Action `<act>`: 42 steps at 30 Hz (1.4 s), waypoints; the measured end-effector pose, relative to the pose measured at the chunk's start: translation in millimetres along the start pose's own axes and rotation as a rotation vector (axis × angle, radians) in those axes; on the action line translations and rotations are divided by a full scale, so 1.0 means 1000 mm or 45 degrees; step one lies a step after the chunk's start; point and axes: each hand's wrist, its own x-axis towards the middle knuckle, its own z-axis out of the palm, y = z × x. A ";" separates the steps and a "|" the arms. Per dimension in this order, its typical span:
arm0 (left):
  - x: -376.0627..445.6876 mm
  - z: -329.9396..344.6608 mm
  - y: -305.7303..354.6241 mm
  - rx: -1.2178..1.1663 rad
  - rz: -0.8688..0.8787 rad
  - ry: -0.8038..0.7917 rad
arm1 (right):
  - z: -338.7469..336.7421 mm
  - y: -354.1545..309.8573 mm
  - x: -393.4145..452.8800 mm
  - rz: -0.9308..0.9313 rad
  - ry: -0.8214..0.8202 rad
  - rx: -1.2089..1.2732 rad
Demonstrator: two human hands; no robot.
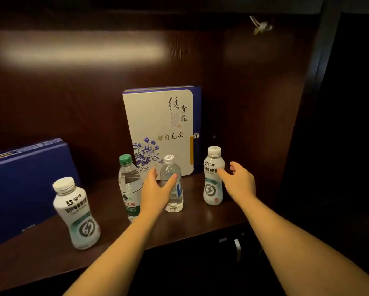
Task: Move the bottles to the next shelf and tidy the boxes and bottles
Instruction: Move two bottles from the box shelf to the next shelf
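Note:
Several bottles stand on a dark wooden shelf (179,227). A white drink bottle (76,212) is at the front left. A green-capped water bottle (129,186) and a small clear bottle (175,197) stand mid-shelf. Another white drink bottle (212,178) is on the right. My left hand (155,191) is open, its fingers spread around the small clear bottle without closing. My right hand (240,182) is open beside the right white bottle, thumb near its label. A white box with blue flowers (157,129) stands upright against the back panel.
A dark blue box (23,180) leans at the left end of the shelf. The cabinet's side wall (294,124) rises on the right. A metal handle (237,248) shows on the cabinet below the shelf's front edge.

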 end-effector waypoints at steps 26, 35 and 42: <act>-0.028 0.078 -0.055 -0.326 -0.124 0.008 | 0.049 0.082 -0.013 0.144 -0.060 0.605; -0.101 0.128 0.028 -0.522 0.082 -0.475 | -0.094 0.113 -0.070 0.186 0.305 0.460; -0.142 0.229 0.103 -0.623 0.161 -0.749 | -0.215 0.168 -0.064 0.232 0.533 0.355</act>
